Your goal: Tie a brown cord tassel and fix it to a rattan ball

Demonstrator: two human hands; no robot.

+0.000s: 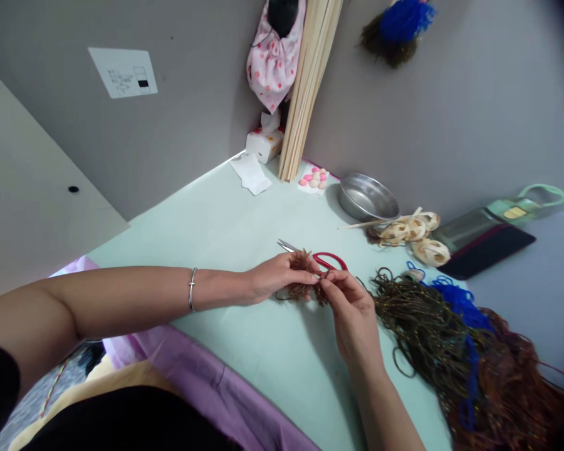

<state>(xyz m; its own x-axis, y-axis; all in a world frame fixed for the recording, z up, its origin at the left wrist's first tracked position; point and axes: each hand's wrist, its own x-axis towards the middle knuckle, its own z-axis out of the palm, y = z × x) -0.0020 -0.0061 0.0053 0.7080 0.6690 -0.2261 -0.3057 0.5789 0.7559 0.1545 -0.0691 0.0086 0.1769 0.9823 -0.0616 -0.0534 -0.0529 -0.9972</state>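
Note:
A bundle of brown yarn (299,266) with short cut ends sits between my hands above the table. My left hand (277,277), with a silver bracelet on its wrist, is closed round the bundle, thumb pointing right. My right hand (352,304) meets it from the right, thumb and index finger pinched at the bundle's right part; the small spot between those fingertips is too fine to make out. Just behind my hands lie red-handled scissors (329,259), blades pointing left and partly hidden by the yarn and fingers.
Tangled olive-brown yarn (413,319), blue yarn (460,300) and reddish-brown yarn (512,376) cover the right side. Behind stand a metal bowl (367,197), pale wooden curls (404,230), a bottle (479,222), a dark phone-like slab (486,250), wooden strips (308,94) and a tissue box (264,144).

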